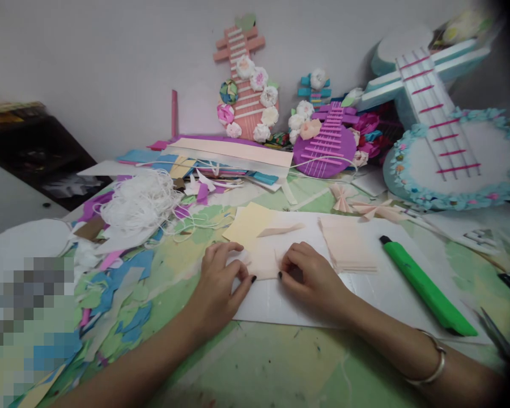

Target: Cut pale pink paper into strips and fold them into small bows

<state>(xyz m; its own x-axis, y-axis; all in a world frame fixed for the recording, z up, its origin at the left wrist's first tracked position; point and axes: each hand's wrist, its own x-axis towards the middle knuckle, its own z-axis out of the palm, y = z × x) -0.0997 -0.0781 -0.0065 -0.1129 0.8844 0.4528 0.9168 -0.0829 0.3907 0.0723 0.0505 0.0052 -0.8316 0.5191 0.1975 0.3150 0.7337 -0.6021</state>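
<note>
A small piece of pale peach crepe paper (264,263) lies on a white board (263,306) in front of me. My left hand (223,277) pinches its left edge between thumb and fingers. At the right edge, my right hand (310,269) has its thumb and fingertips closed on the same paper. Beyond my hands are a yellow paper sheet (249,220) and a thin folded peach strip. A stack of peach crepe paper squares (348,246) sits right of my right hand. Farther right rests a green box cutter (427,286).
Paper scraps (131,294) and a tangle of white string (138,198) cover the left side. Pink (250,96), purple (327,147) and white-and-blue (459,153) instrument-shaped crafts lean at the back. Gathered peach paper bows (342,197) lie before them. Scissors (495,331) are partly visible at right.
</note>
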